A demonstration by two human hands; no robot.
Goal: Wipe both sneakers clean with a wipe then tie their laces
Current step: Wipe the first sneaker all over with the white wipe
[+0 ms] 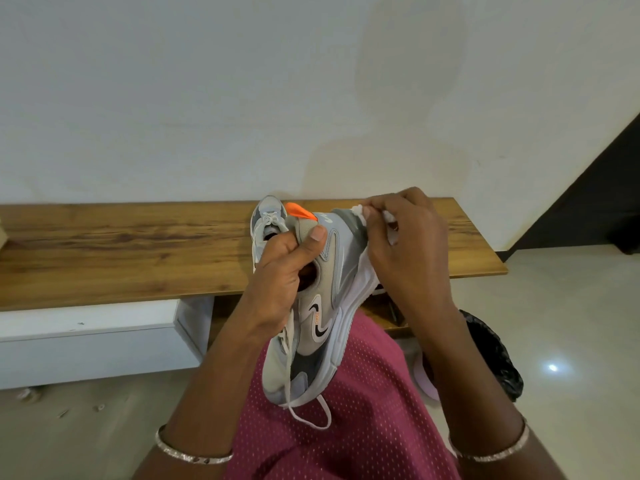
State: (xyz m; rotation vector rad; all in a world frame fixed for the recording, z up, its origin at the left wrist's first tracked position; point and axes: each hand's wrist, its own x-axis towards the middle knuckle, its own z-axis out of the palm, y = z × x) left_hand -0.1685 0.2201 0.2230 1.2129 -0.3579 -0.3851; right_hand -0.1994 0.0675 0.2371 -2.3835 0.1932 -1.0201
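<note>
A grey and white sneaker (pixel 320 317) with an orange heel tab is held up over my lap, heel away from me. My left hand (pixel 287 268) grips it at the collar, fingers inside the opening and thumb on the outside. My right hand (pixel 405 244) pinches a small white wipe (pixel 362 211) against the sneaker's heel and sole edge. Its white lace (pixel 308 410) hangs loose below the toe. The second sneaker (pixel 268 220) stands on the wooden bench (pixel 121 251) just behind my left hand, its laces knotted at the top; my hand hides most of it.
The bench runs along a white wall, with a white drawer unit (pixel 90 341) underneath. A black plastic bag (pixel 491 351) sits on the tiled floor at the right. A pink garment (pixel 346 427) covers my lap. Bits of debris lie on the floor at left.
</note>
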